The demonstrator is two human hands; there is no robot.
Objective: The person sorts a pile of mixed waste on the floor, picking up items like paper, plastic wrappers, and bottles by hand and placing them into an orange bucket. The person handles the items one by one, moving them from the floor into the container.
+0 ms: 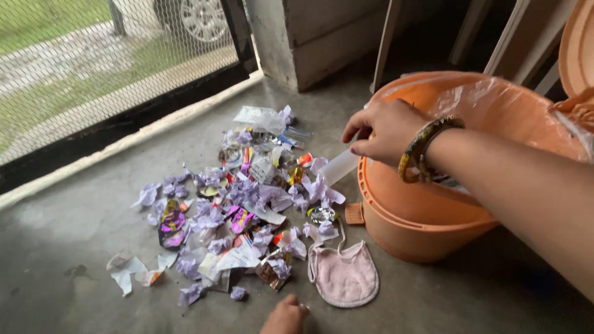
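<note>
While the concrete floor (74, 235) lay grey and smooth, a loose heap of litter (238, 204) spread across its middle: crumpled lilac paper scraps, shiny foil wrappers in red, yellow and purple, and torn white bits, with a clear plastic bag (260, 116) at the heap's far edge. Beyond the floor's far left edge stood a wire mesh screen (93, 55).

At the bottom edge of the view the left hand (284, 316) showed only as knuckles, hovering just beside the litter's near edge; whether its fingers were spread or curled could not be told. Just right of it lay a pale pink cloth bib (344, 278), soft and rounded, its thin strap looping toward the heap.

Further right, the right hand (383, 131) reached over the rim of an orange plastic bucket (421, 216) lined with a clear film bag. Its fingers (356, 133) were curled closed in a pinch around a frosted white plastic strip (339, 167) slanting down toward the litter. A beaded yellow and dark bangle (424, 148) circled the wrist.
</note>
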